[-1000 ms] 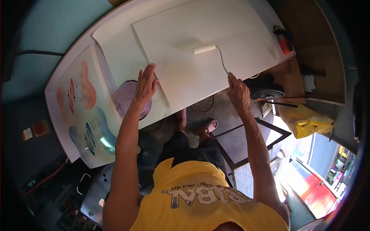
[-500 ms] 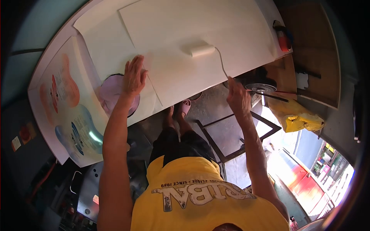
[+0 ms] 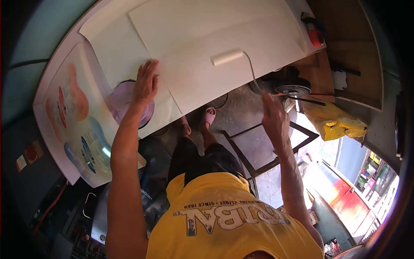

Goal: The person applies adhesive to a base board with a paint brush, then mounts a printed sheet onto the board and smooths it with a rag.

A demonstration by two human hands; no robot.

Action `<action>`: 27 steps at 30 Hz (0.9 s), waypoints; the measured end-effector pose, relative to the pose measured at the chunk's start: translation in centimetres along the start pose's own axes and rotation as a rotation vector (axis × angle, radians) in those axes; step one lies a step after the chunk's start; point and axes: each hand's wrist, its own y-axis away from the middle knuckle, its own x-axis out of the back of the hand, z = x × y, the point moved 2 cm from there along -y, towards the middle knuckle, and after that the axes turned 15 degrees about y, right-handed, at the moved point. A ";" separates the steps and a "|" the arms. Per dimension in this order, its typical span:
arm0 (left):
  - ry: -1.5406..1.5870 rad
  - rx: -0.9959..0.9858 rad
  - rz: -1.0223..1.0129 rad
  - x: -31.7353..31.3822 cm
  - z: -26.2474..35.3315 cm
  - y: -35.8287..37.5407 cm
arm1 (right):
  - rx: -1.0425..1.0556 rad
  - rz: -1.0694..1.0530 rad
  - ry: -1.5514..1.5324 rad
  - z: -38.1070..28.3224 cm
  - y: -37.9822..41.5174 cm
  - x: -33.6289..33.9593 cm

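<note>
My left hand [image 3: 146, 83] lies with its fingers stretched out at the edge of a large white sheet [image 3: 185, 39] on the table. Below its wrist is a round, pale purple cloth piece [image 3: 120, 100] with a dark edge. My right hand [image 3: 276, 120], just off the table's near edge, is wrapped round the handle of a small paint roller [image 3: 227, 57]. The roller's white sleeve rests over the sheet, and its thin wire frame bends back toward the hand.
A printed sheet [image 3: 79, 108] with red and blue shapes covers the table's left end. At the right end sits a red and black object [image 3: 315, 35]. A black fan [image 3: 294, 87], a dark metal frame [image 3: 254, 172] and a yellow bag [image 3: 340, 125] are to the right.
My right hand has shifted right and nearer to my body, with the roller's outer end moving slightly right. My left hand stays at the sheet's edge. One foot has shifted on the floor.
</note>
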 end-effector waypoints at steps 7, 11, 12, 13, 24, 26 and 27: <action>0.053 -0.026 0.043 -0.2 -0.1 0.3 | -0.028 0.061 0.001 -2.4 -8.3 -3.2; 0.058 -0.022 0.060 -0.1 -0.5 0.3 | -0.028 0.067 0.037 -3.4 -9.3 -3.7; 0.058 -0.029 0.066 -0.2 -0.5 0.3 | -0.018 0.071 0.046 -3.5 -9.4 -4.2; 0.057 -0.025 0.067 -0.2 -0.4 0.3 | -0.008 0.074 0.053 -3.8 -9.4 -4.5; 0.036 -0.001 0.063 0.0 -0.1 0.4 | 0.103 0.000 0.144 -5.6 -10.1 -6.1; 0.040 -0.004 0.065 -0.1 -0.2 0.3 | 0.127 0.000 0.181 -5.7 -10.4 -5.7; 0.044 -0.012 0.072 -0.2 -0.5 0.3 | 0.137 -0.004 0.202 -5.8 -10.1 -5.2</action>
